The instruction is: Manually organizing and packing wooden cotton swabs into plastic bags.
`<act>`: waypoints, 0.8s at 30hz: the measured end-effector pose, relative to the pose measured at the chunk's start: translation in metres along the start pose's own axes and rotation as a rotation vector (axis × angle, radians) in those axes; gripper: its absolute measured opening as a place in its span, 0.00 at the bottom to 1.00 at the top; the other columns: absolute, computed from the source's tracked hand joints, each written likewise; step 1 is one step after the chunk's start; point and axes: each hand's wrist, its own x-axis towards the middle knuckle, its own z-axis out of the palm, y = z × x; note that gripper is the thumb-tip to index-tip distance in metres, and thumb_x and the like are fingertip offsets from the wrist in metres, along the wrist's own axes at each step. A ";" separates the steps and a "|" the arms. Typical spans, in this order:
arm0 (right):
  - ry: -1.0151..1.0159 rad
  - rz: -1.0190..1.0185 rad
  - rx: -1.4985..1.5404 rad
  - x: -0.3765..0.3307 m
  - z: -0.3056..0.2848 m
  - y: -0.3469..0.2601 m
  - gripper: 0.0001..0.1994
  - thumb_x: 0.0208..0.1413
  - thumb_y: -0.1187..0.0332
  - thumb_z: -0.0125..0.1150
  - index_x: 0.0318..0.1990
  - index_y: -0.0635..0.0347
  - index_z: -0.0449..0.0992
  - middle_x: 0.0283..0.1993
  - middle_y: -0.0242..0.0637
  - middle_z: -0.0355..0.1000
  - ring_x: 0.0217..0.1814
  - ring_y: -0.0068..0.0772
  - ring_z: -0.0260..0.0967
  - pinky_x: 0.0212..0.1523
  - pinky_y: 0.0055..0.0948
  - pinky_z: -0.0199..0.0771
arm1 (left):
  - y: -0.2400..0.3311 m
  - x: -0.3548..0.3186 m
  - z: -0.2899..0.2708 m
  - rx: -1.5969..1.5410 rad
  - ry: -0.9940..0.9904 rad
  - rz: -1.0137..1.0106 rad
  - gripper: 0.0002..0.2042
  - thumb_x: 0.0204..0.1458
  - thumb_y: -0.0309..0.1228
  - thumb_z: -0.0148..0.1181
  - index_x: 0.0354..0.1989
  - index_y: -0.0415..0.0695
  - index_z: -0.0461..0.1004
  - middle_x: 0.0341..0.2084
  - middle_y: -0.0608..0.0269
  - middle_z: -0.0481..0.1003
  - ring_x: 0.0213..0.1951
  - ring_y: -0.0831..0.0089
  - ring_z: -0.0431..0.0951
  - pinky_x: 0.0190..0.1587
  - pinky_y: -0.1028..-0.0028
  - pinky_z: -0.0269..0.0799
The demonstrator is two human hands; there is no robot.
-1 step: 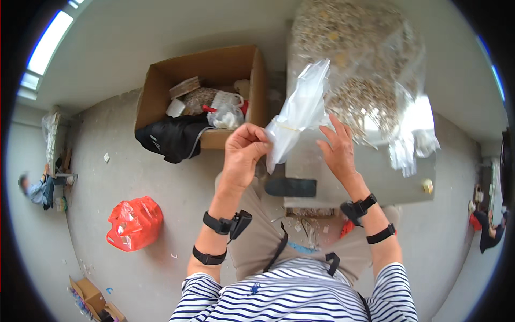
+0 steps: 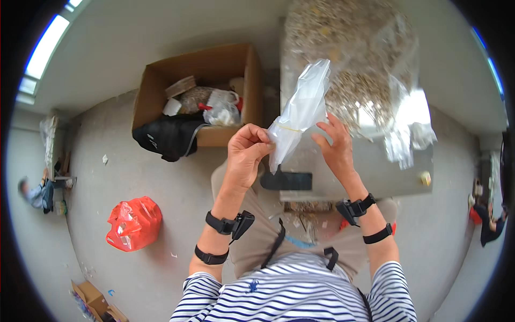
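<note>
A bundle of clear plastic bags [image 2: 304, 95], bound by a yellowish rubber band [image 2: 288, 127], is pinched near its lower end by my left hand [image 2: 249, 153]. Its long free part slants up and to the right over the table. Just right of the bundle, my right hand [image 2: 337, 145] is raised with thumb and fingers apart, holding nothing. Beyond the hands, a large clear plastic bag [image 2: 399, 45] full of small tan pieces covers the far part of the table [image 2: 354, 172], with some of the pieces lying loose.
A cardboard box [image 2: 252, 80] on the left holds bags and a black cloth [image 2: 169, 137]. A dark flat object [image 2: 289, 181] lies at the table's near left edge, a small yellowish block [image 2: 425, 178] at its right. A red plastic bag [image 2: 134, 222] stands on the floor. Other people sit far left and right.
The view has shifted slightly, so the table and box sit a little further left. My right hand has edged slightly nearer the bundle. My left hand keeps its pinch.
</note>
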 end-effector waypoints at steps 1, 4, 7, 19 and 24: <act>-0.033 0.354 0.632 -0.011 -0.019 -0.012 0.22 0.52 0.65 0.67 0.54 0.63 0.73 0.62 0.49 0.67 0.61 0.46 0.64 0.61 0.44 0.64 | -0.009 -0.015 0.015 -0.051 -0.029 -0.020 0.10 0.49 0.12 0.57 0.32 0.43 0.71 0.32 0.68 0.74 0.33 0.80 0.77 0.39 0.79 0.76; 0.005 0.667 1.597 -0.042 -0.060 -0.046 0.17 0.58 0.65 0.64 0.52 0.64 0.73 0.53 0.46 0.74 0.53 0.37 0.70 0.56 0.38 0.68 | -0.046 -0.045 0.052 -0.028 -0.050 -0.153 0.09 0.48 0.13 0.58 0.30 0.42 0.70 0.29 0.70 0.74 0.32 0.82 0.75 0.39 0.81 0.73; 0.116 0.667 1.868 -0.077 -0.072 -0.036 0.15 0.59 0.65 0.64 0.49 0.63 0.74 0.46 0.47 0.77 0.46 0.35 0.74 0.50 0.35 0.73 | -0.069 -0.072 0.079 0.111 -0.144 -0.228 0.07 0.48 0.15 0.60 0.32 0.42 0.73 0.29 0.71 0.74 0.32 0.81 0.75 0.41 0.80 0.73; 0.316 0.840 1.660 -0.146 -0.079 -0.050 0.10 0.58 0.66 0.66 0.42 0.60 0.76 0.36 0.26 0.73 0.35 0.17 0.66 0.36 0.23 0.67 | -0.088 -0.109 0.123 1.138 -0.377 0.676 0.05 0.43 0.19 0.63 0.29 0.41 0.75 0.28 0.59 0.72 0.30 0.59 0.74 0.33 0.65 0.69; 0.263 0.840 1.577 -0.153 -0.078 -0.059 0.10 0.58 0.65 0.65 0.42 0.60 0.76 0.36 0.25 0.72 0.36 0.15 0.66 0.36 0.23 0.68 | -0.080 -0.121 0.121 1.298 -0.404 0.859 0.05 0.45 0.17 0.61 0.31 0.38 0.74 0.27 0.57 0.72 0.32 0.57 0.75 0.33 0.66 0.70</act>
